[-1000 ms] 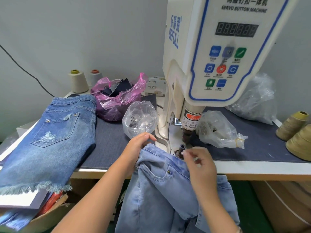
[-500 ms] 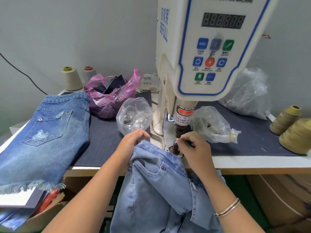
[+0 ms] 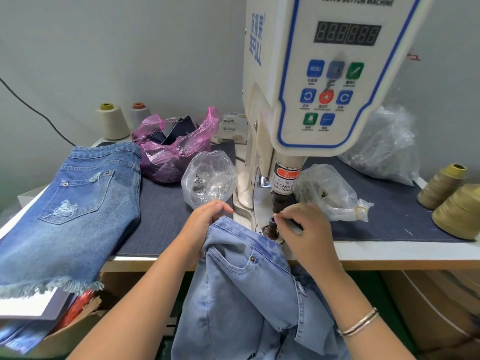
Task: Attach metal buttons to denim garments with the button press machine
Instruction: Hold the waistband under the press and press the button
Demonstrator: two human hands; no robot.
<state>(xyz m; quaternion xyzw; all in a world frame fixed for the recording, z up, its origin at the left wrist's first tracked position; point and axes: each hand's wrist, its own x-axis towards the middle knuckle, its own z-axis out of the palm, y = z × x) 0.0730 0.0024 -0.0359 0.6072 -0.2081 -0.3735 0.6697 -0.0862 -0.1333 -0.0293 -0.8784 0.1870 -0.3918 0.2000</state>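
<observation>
Your right hand has come down from above the waistband to the lower die, its fingers pinched there on what I judge is a button part. Your left hand still grips the light denim garment, draped off the counter at six o'clock of the button machine. Loading looks nearly done; pressing comes next.

Both forearms reach forward from the lower frame edge toward the press die. Left hand: fingers curled, gripping the light denim garment just left of the die. Right hand: just right of the die, fingertips pinched together at its top; whether they hold a button cannot be determined. Right wrist carries metal bangles.
</observation>
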